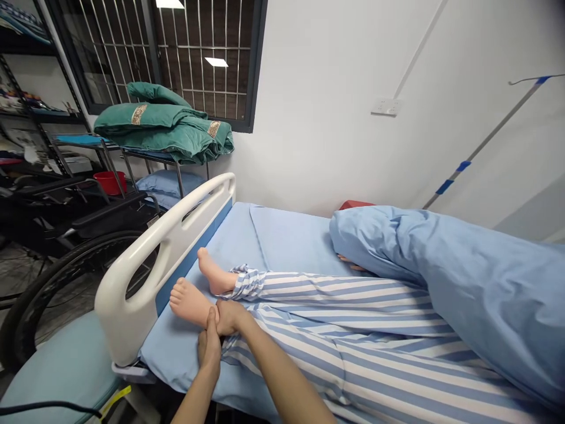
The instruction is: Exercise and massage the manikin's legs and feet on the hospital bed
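Foot: over bed, near footboard, gripped at ankle. Left hand: thumb pointing up, fingers curled beneath. Right hand: back uppermost, wrapped from above, fingertips hidden; finger spacing can't be told.

Even, bright white light lets us see the bed clearly, with soft shadow under the blanket. Two white patches glare in the dark window, and wide-angle distortion swells the footboard's near corner.

Feet on bed, wheelchair left (beyond footboard).
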Tool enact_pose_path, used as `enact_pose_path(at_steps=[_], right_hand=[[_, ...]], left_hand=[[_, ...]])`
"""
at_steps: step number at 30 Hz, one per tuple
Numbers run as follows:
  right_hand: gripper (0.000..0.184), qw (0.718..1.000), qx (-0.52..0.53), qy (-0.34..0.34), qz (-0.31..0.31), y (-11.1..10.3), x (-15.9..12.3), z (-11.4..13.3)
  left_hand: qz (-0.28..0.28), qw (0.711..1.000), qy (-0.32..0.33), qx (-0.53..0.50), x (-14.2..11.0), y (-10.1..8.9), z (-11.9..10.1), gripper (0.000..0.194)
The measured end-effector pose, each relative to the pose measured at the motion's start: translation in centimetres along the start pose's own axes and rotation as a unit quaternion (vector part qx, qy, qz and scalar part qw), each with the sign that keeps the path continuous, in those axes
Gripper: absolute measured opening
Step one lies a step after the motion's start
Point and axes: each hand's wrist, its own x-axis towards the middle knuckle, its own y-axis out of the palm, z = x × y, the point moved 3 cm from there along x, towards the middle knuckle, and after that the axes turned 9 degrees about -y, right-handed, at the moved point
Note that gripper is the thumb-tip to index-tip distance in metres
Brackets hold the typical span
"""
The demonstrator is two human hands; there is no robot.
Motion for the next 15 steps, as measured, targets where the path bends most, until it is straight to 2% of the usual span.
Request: enact_pose_path(at_steps=[6,11,15], right_hand=[[0.035,0.991,-0.097,0.032,-0.090,0.5,-1.9,2.1],[0.033,0.974,-0.147,0.057,-0.165,1.4,-3.0,3.7],[0.042,0.978,-0.124,0.056,-0.158,1.1,-3.1,3.7]], left_hand=[[-0.039,0.998,0.038,0.029,-2.0,-0.7,-0.4,0.060],[-0.013,0.996,0.086,0.031,-3.3,-1.8,-0.6,0.050],[0.053,0.997,0.061,-0.012,-3.7,-1.9,-0.9,0.053]])
